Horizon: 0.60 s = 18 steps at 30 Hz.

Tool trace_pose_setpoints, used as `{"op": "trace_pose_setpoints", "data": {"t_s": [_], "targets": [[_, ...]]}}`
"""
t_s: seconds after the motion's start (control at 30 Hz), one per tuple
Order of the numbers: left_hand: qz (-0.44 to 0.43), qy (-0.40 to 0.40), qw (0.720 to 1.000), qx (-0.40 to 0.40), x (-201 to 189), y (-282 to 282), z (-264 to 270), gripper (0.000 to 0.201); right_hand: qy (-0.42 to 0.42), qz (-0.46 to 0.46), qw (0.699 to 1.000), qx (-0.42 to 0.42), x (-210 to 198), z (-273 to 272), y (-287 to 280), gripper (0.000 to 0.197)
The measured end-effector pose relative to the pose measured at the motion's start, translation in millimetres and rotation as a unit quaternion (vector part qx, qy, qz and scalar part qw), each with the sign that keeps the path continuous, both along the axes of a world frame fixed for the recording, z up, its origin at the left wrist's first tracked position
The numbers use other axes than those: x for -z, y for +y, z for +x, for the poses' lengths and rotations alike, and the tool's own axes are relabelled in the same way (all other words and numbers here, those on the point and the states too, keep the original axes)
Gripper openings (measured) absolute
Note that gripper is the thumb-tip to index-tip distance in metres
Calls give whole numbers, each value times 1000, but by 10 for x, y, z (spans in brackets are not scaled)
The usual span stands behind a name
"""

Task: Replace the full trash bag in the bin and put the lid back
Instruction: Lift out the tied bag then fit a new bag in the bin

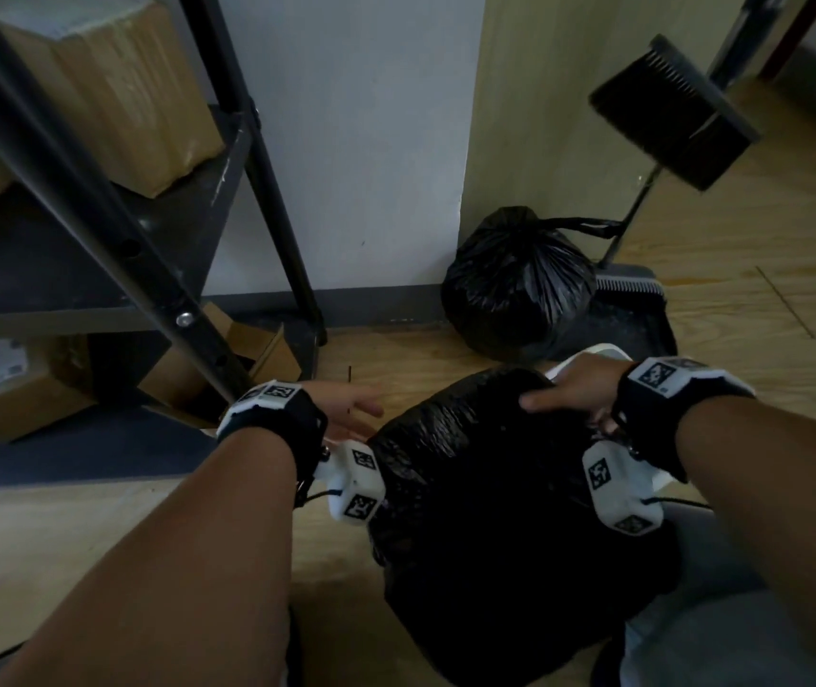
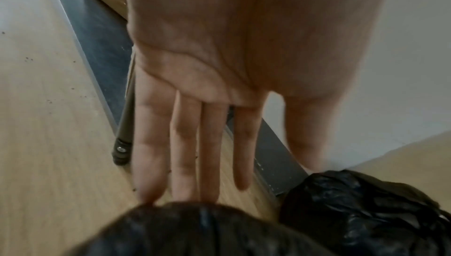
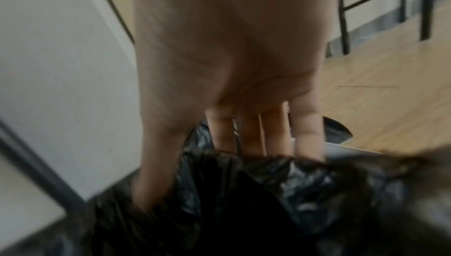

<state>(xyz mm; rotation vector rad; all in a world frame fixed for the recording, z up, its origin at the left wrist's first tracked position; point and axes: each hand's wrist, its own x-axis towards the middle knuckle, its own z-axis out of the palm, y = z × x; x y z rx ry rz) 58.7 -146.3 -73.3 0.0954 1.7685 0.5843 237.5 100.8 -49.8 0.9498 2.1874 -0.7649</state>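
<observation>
A black trash bag (image 1: 485, 488) bulges over the white bin (image 1: 604, 350), hiding all of it but a strip of rim at the far right. My right hand (image 1: 569, 389) lies on the bag's far top edge. In the right wrist view this hand (image 3: 231, 125) has its fingers tucked behind the bag's (image 3: 244, 202) fold and its thumb in front, holding the plastic. My left hand (image 1: 361, 414) is flat and open beside the bag's left side, fingertips (image 2: 185, 188) just past the bag (image 2: 195, 231). A tied full bag (image 1: 515, 285) sits by the wall. No lid shows.
A black metal rack (image 1: 98, 205) with cardboard boxes (image 1: 113, 91) stands at the left, one leg (image 2: 124, 140) near my left hand. A dustpan (image 1: 633, 309) and a broom (image 1: 673, 111) lean behind the full bag (image 2: 361, 212). Wood floor lies to the right and front left.
</observation>
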Motion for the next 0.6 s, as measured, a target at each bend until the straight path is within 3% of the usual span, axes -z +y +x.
{"op": "trace_pose_setpoints", "data": {"t_s": [0.1,0.17,0.23,0.3,0.37,0.47,0.53,0.6], "targets": [[-31,-12,995,97,-21,68,119,65,-103,7,992,-79,120,105,-69,46],[-62,7,984,169,5,78,175,78,-127,15,990,-68,202,160,-103,42],[-86,29,977,192,43,83,195,78,-94,23,993,-62,261,183,-98,23],[-92,62,983,147,79,69,187,63,-42,53,997,-28,294,171,-21,19],[-60,80,993,68,50,59,173,55,18,57,996,65,230,151,29,24],[0,81,996,-21,-117,106,124,81,84,51,983,153,138,45,90,32],[13,90,996,-21,-270,165,118,84,138,48,971,186,51,-42,133,29],[-2,136,991,16,-380,205,87,65,152,49,970,186,-79,-88,163,30]]}}
